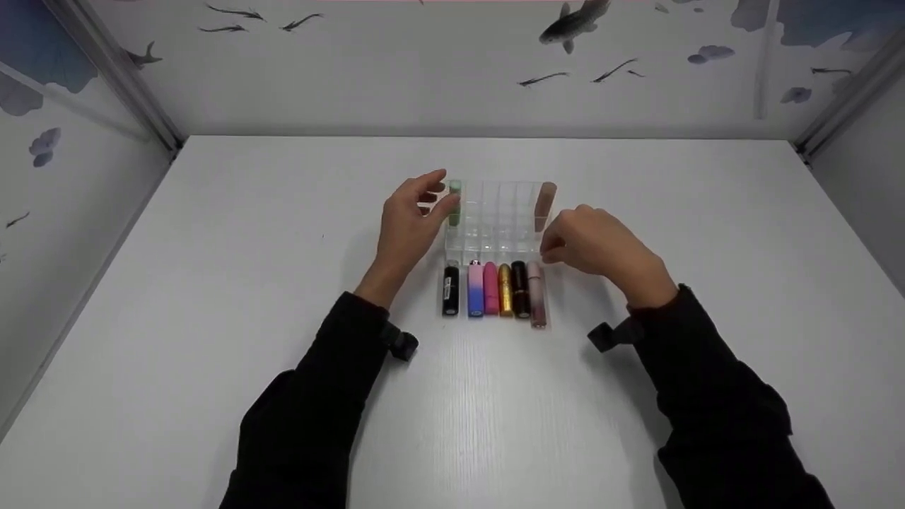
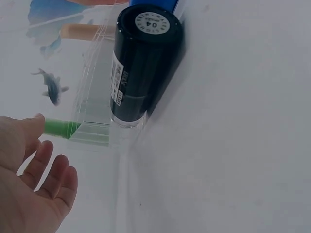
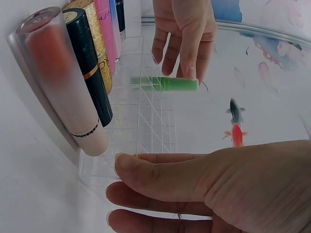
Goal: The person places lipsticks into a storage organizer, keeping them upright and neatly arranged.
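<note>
A clear divided organizer stands on the table. A green tube is in its back left compartment, a brown tube at its back right. My left hand is at the left side, its thumb touching the green tube's end, the other fingers loosely bent. My right hand rests against the organizer's right front corner, fingers fairly straight. Along the front are a black tube, a pink-and-blue lipstick, a pink one, a gold one, a dark one and a lip gloss.
The white table reaches back to a pale wall printed with fish and plants. Side panels rise at the left and right. Small black cameras are strapped at both sleeves.
</note>
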`<state>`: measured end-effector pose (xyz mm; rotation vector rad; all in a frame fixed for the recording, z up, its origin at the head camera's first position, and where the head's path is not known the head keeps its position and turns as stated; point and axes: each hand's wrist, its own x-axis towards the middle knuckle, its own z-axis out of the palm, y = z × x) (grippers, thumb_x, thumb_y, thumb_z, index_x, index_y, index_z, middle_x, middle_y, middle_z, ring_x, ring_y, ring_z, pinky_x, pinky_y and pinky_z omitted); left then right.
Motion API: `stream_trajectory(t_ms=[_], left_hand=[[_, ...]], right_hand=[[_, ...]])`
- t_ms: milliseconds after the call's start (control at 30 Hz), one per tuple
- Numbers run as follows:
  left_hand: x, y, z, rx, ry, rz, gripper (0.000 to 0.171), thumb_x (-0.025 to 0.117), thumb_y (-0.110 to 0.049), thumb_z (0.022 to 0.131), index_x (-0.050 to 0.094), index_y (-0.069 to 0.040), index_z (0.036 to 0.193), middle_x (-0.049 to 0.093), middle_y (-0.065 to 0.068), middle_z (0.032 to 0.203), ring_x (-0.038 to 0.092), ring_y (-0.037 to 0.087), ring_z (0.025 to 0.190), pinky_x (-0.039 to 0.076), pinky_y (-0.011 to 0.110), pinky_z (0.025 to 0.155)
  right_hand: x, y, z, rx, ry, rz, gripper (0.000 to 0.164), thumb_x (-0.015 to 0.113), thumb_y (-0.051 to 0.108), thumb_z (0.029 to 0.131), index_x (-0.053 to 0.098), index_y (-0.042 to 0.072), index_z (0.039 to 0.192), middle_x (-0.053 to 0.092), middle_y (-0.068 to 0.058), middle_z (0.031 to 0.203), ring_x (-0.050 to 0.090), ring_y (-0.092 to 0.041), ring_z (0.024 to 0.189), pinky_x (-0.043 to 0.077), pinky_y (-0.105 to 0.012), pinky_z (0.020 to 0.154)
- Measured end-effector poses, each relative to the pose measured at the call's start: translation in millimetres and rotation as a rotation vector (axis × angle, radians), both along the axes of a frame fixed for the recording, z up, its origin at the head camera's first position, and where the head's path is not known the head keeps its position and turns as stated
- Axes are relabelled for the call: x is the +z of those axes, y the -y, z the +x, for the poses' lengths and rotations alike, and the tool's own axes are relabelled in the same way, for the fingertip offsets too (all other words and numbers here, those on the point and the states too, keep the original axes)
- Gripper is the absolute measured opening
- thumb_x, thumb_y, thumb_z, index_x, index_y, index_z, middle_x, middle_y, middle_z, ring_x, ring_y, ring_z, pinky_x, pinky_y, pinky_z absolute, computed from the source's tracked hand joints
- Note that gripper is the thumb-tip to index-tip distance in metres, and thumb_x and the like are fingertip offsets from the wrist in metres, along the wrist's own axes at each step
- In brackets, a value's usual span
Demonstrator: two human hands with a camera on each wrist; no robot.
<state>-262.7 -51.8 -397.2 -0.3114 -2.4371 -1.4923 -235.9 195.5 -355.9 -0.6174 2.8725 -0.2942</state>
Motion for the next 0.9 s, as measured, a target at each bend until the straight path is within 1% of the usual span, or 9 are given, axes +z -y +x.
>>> stream_trajectory(t_ms=[133,267,333,467,567,667,733,900], left_hand=[[4.6,5,3.7,0.017,-0.049,-0.076,0.050,0.068,-0.029,0.087,0.053,-0.016,0.132,0.061,0.004,0.117,0.057,0.016,0.104,0.050,0.028,0.089],[12.3,12,11.3,-0.010,-0.140,-0.218,0.049,0.069,-0.029,0.086,0.053,-0.014,0.130,0.060,0.004,0.117,0.056,0.014,0.102,0.051,0.028,0.087],[16.2,15,16.8,-0.045,-0.198,-0.304,0.044,0.070,-0.028,0.085,0.057,-0.013,0.125,0.061,0.004,0.114,0.057,0.015,0.101,0.051,0.027,0.084],[23.5,23,27.8,-0.136,-0.318,-0.481,0.027,0.071,-0.024,0.085,0.066,-0.013,0.108,0.063,0.002,0.105,0.059,0.015,0.097,0.051,0.026,0.083],[27.0,25,34.5,-0.198,-0.380,-0.583,0.019,0.071,-0.020,0.084,0.069,-0.013,0.101,0.063,0.001,0.099,0.060,0.015,0.093,0.052,0.027,0.079],[26.2,24,38.8,-0.229,-0.391,-0.649,0.017,0.071,-0.019,0.084,0.071,-0.013,0.100,0.065,0.002,0.096,0.060,0.017,0.087,0.052,0.027,0.073],[23.7,23,40.3,-0.228,-0.377,-0.696,0.017,0.071,-0.020,0.084,0.072,-0.013,0.100,0.065,0.002,0.094,0.060,0.017,0.083,0.051,0.027,0.069],[14.3,21,39.5,-0.198,-0.273,-0.785,0.017,0.071,-0.022,0.085,0.073,-0.015,0.100,0.068,0.002,0.088,0.062,0.018,0.076,0.050,0.029,0.065]], right_hand=[[-0.2,0,0.3,-0.002,-0.004,-0.001,0.012,0.073,0.012,0.081,0.076,0.010,0.092,0.073,-0.004,0.083,0.058,-0.015,0.067,0.049,-0.031,0.065],[-1.0,-1,0.6,0.002,-0.002,-0.006,0.011,0.073,0.011,0.081,0.076,0.010,0.091,0.073,-0.004,0.082,0.057,-0.015,0.067,0.048,-0.030,0.064],[-1.6,-2,0.6,0.008,-0.005,-0.013,0.010,0.073,0.011,0.080,0.077,0.010,0.090,0.073,-0.003,0.081,0.058,-0.015,0.067,0.047,-0.030,0.064],[-1.3,-2,0.1,0.020,-0.020,-0.023,0.009,0.073,0.010,0.080,0.077,0.011,0.088,0.072,-0.002,0.080,0.058,-0.014,0.067,0.046,-0.030,0.063],[-0.5,-3,-0.3,0.019,-0.022,-0.023,0.010,0.073,0.010,0.080,0.077,0.011,0.089,0.072,-0.001,0.080,0.058,-0.014,0.068,0.046,-0.030,0.064],[-0.2,-3,-0.5,0.012,-0.013,-0.019,0.011,0.073,0.011,0.080,0.077,0.011,0.091,0.073,-0.002,0.081,0.058,-0.015,0.068,0.046,-0.031,0.064],[-0.5,-3,-0.6,0.006,-0.007,-0.019,0.011,0.073,0.011,0.080,0.077,0.011,0.091,0.073,-0.002,0.081,0.058,-0.015,0.068,0.046,-0.030,0.064],[-0.8,-2,0.0,-0.002,0.000,-0.025,0.013,0.074,0.011,0.080,0.077,0.011,0.092,0.073,-0.003,0.082,0.058,-0.015,0.067,0.046,-0.028,0.063]])
